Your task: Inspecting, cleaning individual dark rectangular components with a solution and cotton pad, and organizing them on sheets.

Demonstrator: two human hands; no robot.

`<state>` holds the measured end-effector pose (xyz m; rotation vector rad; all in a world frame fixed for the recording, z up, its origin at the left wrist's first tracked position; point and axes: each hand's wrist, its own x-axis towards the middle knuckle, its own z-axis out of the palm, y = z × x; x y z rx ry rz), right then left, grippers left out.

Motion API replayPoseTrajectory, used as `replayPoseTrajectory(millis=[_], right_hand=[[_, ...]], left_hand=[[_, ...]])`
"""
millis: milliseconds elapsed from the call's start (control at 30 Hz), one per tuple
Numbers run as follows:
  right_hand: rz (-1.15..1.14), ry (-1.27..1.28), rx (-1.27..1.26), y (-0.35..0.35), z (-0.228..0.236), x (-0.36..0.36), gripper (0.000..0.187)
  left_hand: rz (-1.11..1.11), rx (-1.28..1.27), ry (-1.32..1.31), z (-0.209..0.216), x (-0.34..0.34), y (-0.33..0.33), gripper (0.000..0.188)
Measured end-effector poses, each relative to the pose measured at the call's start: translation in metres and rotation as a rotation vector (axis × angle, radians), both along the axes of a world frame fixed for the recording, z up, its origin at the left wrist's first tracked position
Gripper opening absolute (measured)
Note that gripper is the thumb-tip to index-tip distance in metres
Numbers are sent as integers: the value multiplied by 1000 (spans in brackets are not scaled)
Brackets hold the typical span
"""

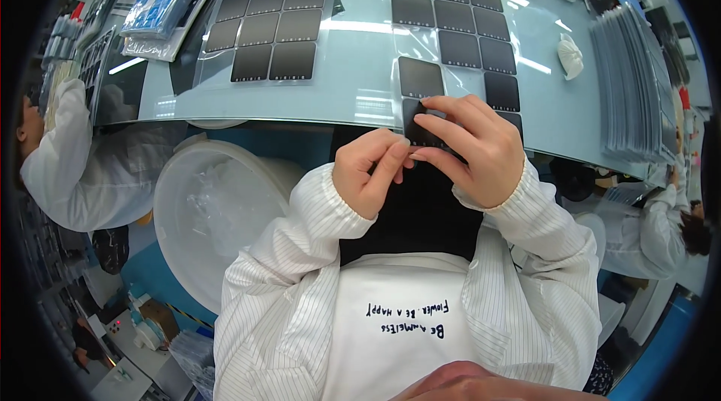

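A clear sheet bearing several dark rounded rectangular panels lies at the near edge of the glass-topped table. My left hand is closed just off that edge, thumb pressed to curled fingers; whatever it pinches is hidden. My right hand grips the sheet's near corner, its fingertips on the nearest dark panel and its thumb below, beside my left fingertips. One more dark panel sits just beyond my right fingers. Gaps in the panel rows show bare clear sheet.
Another sheet of dark panels lies on the table to the left, near blue-wrapped packs. A crumpled white wad and stacked clear sheets stand right. A white bin holds clear film. People work at both sides.
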<state>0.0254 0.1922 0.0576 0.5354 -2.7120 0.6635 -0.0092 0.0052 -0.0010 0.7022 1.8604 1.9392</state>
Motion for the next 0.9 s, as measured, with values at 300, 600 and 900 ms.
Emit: replayPoseTrajectory(millis=[300, 600, 900], right_hand=[[-43, -1, -251, 8, 5, 5, 36], [-208, 418, -95, 2, 9, 2, 10], [-557, 600, -651, 69, 8, -14, 12]], left_hand=[[0, 83, 504, 1, -24, 12, 5], [-79, 97, 438, 9, -37, 27, 8], [127, -145, 793, 7, -52, 11, 12]])
